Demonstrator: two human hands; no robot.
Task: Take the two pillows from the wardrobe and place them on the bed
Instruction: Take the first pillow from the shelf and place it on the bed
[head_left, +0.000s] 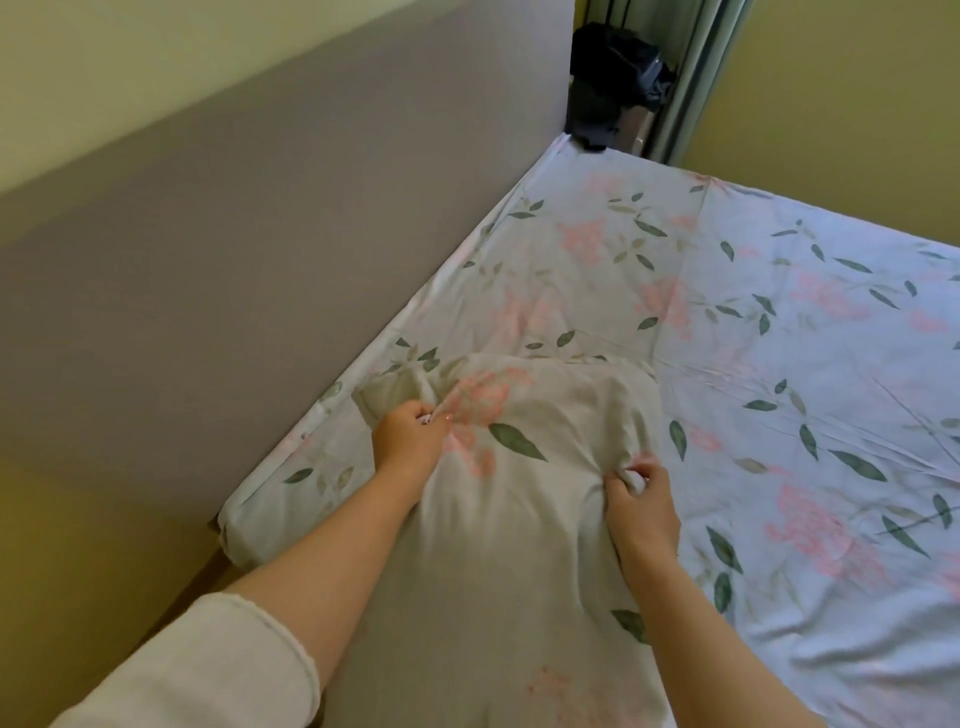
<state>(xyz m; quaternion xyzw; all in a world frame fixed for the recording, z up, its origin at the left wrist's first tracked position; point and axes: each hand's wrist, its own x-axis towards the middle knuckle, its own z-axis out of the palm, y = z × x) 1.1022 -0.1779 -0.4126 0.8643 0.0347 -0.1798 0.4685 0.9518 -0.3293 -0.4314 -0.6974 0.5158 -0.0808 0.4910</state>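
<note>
Grey headboard wall is seen along the bed, which is covered w/ a floral sheet. One floral pillow is held over the bed's near corner by both hands. Left hand is clenched on fabric at its upper-left, right hand is pinched on a fold at its right edge; sleeve is seen below the left grip.

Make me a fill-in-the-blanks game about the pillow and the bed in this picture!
1. Both hands grip one floral ____.
2. The left hand pinches the pillow on the side nearer the grey ____.
3. The sheet is printed with pink flowers and green ____.
4. The right hand is ____ on the pillow's fabric.

Missing words: pillow; headboard; leaves; closed
</note>
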